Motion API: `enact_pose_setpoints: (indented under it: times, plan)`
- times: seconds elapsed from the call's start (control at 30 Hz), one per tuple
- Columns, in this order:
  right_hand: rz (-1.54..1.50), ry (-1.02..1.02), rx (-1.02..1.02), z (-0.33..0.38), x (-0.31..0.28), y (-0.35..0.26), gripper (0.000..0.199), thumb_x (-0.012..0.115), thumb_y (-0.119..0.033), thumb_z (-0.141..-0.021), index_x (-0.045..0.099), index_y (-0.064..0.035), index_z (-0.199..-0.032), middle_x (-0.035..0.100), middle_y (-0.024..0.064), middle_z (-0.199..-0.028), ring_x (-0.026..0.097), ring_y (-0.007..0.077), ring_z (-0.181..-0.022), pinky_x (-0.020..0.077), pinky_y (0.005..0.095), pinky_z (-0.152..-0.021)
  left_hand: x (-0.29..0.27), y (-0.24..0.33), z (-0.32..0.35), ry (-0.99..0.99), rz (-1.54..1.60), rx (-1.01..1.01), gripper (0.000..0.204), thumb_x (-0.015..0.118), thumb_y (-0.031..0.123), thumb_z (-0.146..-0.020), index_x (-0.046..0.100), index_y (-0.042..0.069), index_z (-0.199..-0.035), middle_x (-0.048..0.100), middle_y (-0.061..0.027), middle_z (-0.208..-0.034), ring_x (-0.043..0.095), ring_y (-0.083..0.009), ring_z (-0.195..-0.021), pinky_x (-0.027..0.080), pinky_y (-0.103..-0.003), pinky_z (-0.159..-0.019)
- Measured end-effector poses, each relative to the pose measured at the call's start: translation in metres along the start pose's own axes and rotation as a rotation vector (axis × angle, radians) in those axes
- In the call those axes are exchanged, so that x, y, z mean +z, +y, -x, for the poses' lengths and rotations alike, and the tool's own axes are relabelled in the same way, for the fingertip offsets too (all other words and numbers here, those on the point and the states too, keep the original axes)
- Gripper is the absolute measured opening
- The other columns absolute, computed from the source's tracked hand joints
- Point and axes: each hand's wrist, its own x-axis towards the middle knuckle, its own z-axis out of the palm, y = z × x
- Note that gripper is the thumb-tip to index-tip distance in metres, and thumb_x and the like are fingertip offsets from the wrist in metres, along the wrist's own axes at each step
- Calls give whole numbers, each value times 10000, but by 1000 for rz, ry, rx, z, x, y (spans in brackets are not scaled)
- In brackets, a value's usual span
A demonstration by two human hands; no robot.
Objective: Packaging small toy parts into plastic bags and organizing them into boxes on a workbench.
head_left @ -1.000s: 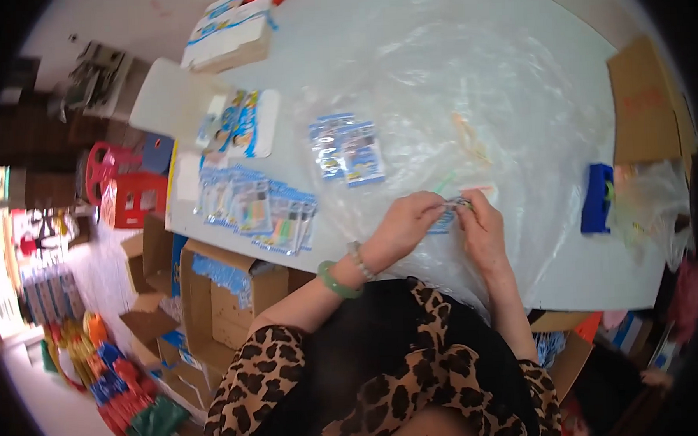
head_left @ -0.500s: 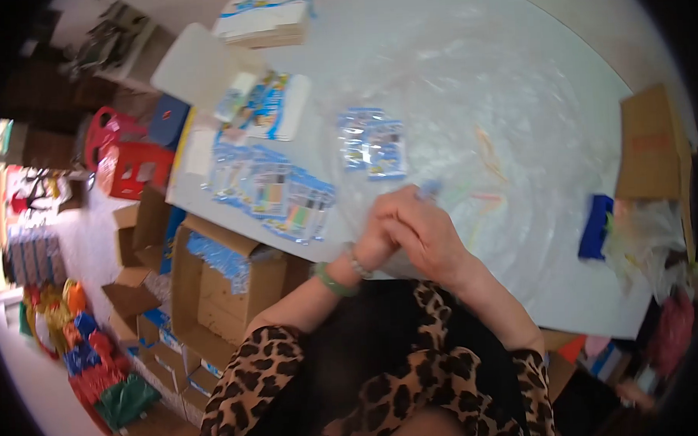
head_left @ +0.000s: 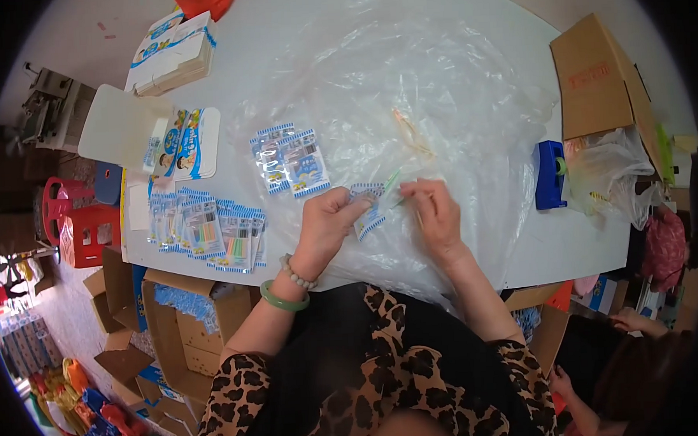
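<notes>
A small blue-and-white packet (head_left: 371, 223) is pinched between the thumb and fingers of my left hand (head_left: 327, 225). Beside its upper right edge, a thin green strip (head_left: 392, 181) slants over the plastic. My right hand (head_left: 436, 214) is just right of the packet, its fingers curled in toward it; what they grip, if anything, is too small to make out. Farther off, several similar packets (head_left: 306, 165) overlap in a small pile. At the left, a fanned row of packets (head_left: 201, 228) shows coloured strips inside. Thin yellow-orange strips (head_left: 411, 133) lie on the plastic.
Clear plastic sheeting (head_left: 469, 104) covers much of the white table. Stacked printed cards (head_left: 175, 62) and an opened white box (head_left: 205, 142) stand at the left. A blue tape dispenser (head_left: 550, 174) and a cardboard box (head_left: 592, 83) are at the right. Another person's hand (head_left: 638, 322) shows at lower right.
My hands were together and have come apart; the packet now shows in my left hand. The whole view has shifted, so the table items appear farther left.
</notes>
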Motion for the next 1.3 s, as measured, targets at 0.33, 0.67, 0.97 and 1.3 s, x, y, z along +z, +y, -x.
enact_pose_setpoints:
  times: [0.33,0.67,0.97,1.3]
  plan:
    - [-661,212,-201,-43,14,-64,143,457,-140,-960,557,-42,-989,656,39,-923,623,151,-864,407,360,-960,29,22,-4,-63,-225,89,251,689,125,-815,531,9,-658,480,2,-555,398,-45,-515,356,-240,-448]
    - [-227,163,-203,-28,8,-36,144,411,-199,-991,399,-58,-962,675,78,-866,634,197,-931,309,429,-1046,30,42,-5,-184,28,-182,179,701,110,-805,589,34,-688,560,2,-580,494,-45,-455,394,-184,-413]
    - [1,-63,-133,-21,20,2,237,487,-156,-896,615,-4,-1026,599,131,-1042,537,283,-1056,411,358,-929,36,25,-9,-159,-281,34,183,632,173,-836,674,-1,-876,562,-22,-580,497,-101,-492,406,-261,-480]
    - [93,136,-422,-31,8,-20,171,566,-207,-831,566,-36,-826,588,113,-818,567,311,-818,439,410,-760,40,17,-14,-135,171,135,179,508,84,-922,607,-29,-1021,610,-9,-905,530,-83,-851,429,-220,-754]
